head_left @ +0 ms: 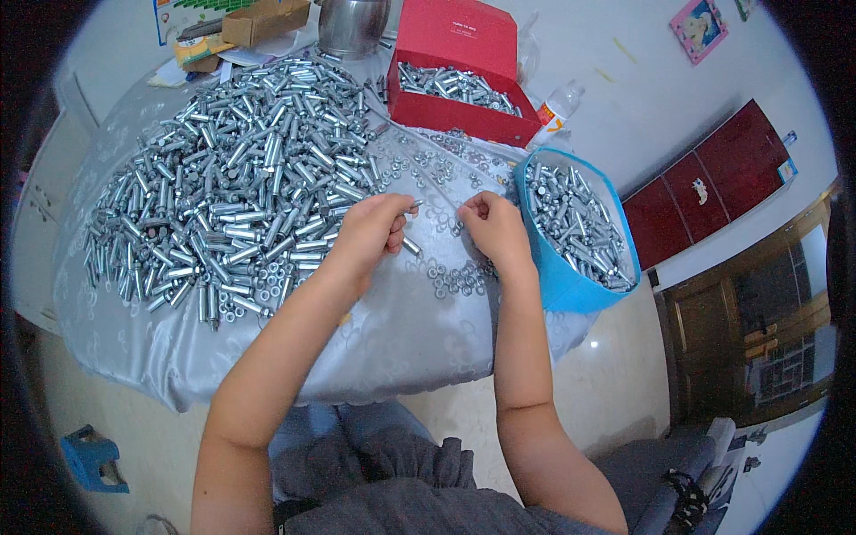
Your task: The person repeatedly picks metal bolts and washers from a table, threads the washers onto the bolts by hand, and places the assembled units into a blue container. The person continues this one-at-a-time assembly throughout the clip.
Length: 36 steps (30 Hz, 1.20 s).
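Note:
My left hand (373,234) is closed around a metal bolt (416,204), whose threaded tip pokes out past the fingers. The rest of that bolt is hidden in the palm. Just below this hand a sleeved anchor bolt (411,246) lies on the cloth. Across a small gap, my right hand (496,234) has its fingertips pinched together; what they hold, if anything, is too small to make out. Loose washers and nuts (456,278) lie between and below the hands. To the left spreads a large heap of sleeved anchor bolts (241,178).
A blue bin (571,276) full of bolts stands close beside my right forearm. Behind are a red box (455,116) with bolts, a plastic bottle (560,109) and a metal pot (353,27). A silvery cloth (383,348) covers the round table. A blue stool (94,459) stands on the floor.

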Available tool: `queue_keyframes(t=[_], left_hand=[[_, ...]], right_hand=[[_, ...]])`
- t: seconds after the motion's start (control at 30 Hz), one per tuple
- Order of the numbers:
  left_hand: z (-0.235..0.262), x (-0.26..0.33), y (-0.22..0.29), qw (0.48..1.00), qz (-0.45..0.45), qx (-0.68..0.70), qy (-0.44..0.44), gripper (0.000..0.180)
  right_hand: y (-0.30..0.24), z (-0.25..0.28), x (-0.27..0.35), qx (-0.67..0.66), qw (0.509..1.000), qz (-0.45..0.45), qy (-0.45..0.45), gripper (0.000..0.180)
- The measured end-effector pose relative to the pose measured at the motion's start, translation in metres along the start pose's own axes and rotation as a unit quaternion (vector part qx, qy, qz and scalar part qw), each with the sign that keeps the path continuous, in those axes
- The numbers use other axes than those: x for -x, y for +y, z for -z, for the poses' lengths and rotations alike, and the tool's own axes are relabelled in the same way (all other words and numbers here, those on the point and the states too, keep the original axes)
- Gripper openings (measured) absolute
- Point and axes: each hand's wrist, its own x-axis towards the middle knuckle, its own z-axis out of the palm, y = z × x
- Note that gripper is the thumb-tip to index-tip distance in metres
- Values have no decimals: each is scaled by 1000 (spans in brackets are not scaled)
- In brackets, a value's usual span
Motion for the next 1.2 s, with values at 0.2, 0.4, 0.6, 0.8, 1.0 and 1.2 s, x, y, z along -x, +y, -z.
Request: queue_keyframes(t=[0.2, 0.4, 0.6, 0.8, 1.0, 1.2], left_hand=[[4, 1, 8, 997, 7, 66, 25, 15], [5, 4, 13, 997, -28, 68, 23, 15], [9, 0, 10, 997, -31, 60, 25, 17], [13, -2, 8, 997, -34, 49, 45, 16], [14, -2, 4, 998, -37, 33, 34, 17], [15, 0, 3, 999, -41, -2, 35, 18]], right_hand=[[6, -6, -8, -74, 993, 35, 80, 20], [10, -12, -12, -115, 982, 82, 126, 18], [5, -16, -14, -118, 977, 141, 109, 16], [12, -33, -24, -38, 963, 252, 91, 24], [20, -62, -35, 43, 953, 280, 107, 38], [15, -68, -53, 189, 949, 246, 60, 38]])
